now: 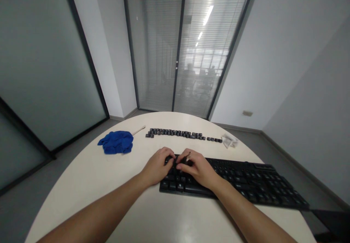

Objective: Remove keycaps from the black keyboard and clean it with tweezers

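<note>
A black keyboard (237,182) lies slanted across the round white table, its right end near the edge. At its left end my left hand (158,167) rests with curled fingers on the upper corner, thumb over the keys. Beside it, my right hand (199,168) is bent over the upper left keys, thumb and fingers drawn together. Something small and dark shows between its fingers, too hidden to name. Both sets of fingertips nearly meet. Beyond the keyboard, several loose black keycaps (175,132) lie in rows.
A crumpled blue cloth (117,142) lies at the left of the table (131,206), with a thin pale stick (139,130) beside it. A crumpled white, tissue-like piece (230,141) lies right of the keycaps. A dark object (332,223) shows at the lower right.
</note>
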Demonstrator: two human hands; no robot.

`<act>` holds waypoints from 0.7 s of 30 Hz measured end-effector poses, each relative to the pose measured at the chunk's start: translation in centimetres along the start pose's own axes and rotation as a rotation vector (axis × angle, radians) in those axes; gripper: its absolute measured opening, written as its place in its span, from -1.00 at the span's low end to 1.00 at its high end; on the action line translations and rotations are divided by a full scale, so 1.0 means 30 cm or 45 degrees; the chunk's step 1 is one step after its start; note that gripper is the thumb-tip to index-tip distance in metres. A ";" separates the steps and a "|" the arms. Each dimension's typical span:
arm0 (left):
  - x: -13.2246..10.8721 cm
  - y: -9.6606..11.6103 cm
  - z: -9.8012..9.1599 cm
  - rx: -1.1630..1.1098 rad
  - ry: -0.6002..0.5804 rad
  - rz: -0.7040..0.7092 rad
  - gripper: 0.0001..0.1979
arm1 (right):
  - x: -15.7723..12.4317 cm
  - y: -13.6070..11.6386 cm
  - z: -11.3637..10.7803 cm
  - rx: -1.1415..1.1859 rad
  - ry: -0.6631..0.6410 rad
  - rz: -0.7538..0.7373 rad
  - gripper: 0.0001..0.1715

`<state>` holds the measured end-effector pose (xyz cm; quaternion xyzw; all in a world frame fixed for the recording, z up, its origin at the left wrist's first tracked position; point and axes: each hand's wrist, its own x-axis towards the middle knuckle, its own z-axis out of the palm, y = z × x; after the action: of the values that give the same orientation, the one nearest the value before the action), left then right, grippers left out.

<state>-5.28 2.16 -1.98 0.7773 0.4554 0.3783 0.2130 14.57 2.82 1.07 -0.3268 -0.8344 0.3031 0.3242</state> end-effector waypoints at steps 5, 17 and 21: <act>0.001 0.004 -0.002 0.001 0.000 -0.002 -0.88 | 0.001 0.001 -0.002 0.026 0.044 -0.059 -0.78; 0.002 0.002 -0.002 -0.013 -0.017 -0.005 -0.88 | 0.003 -0.022 0.004 -0.116 -0.077 -0.034 -0.74; 0.001 0.000 -0.001 -0.007 -0.007 0.001 -0.88 | 0.009 -0.007 0.009 -0.018 0.014 0.048 -0.73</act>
<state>-5.30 2.18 -1.96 0.7779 0.4535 0.3775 0.2160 14.13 2.81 1.15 -0.3463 -0.8285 0.3015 0.3205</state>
